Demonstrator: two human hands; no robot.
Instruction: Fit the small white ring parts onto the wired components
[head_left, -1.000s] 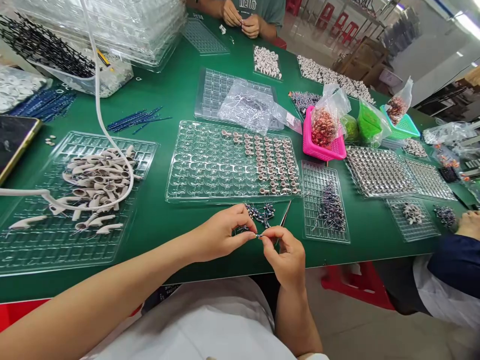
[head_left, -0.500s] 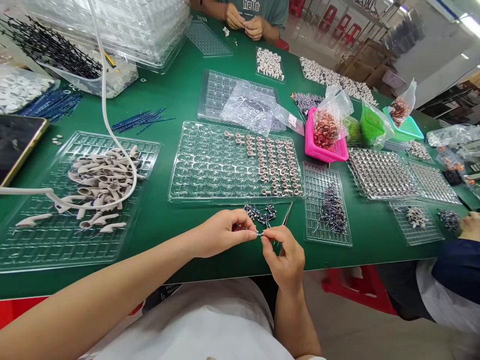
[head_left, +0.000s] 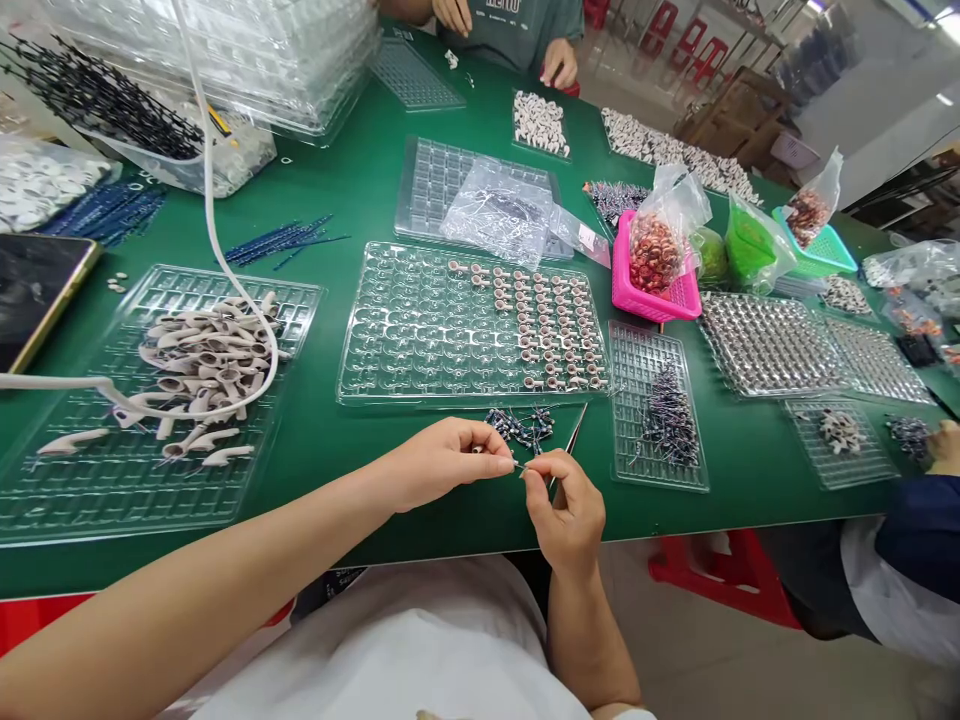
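My left hand (head_left: pixel 442 462) and my right hand (head_left: pixel 566 510) meet at the near edge of the green table (head_left: pixel 352 200), fingertips pinching one small blue wired part (head_left: pixel 519 466) between them. Metal tweezers (head_left: pixel 574 438) run out of my right hand's grip. Just beyond my fingers lies a small heap of the same blue parts (head_left: pixel 521 426). Behind it sits a clear cell tray (head_left: pixel 420 330), its right half filled with small beige pieces.
A clear tray with beige curved shells (head_left: pixel 199 365) and a white cable (head_left: pixel 225 260) lies at the left. To the right are a tray of wired parts (head_left: pixel 664 415), a pink basket (head_left: pixel 652 295) and more trays. Another person's arm (head_left: pixel 919 510) is at the right; a third person sits opposite.
My hands stay pinched on the small part, almost still. The person opposite has separated their hands, one moving to the table's far edge.
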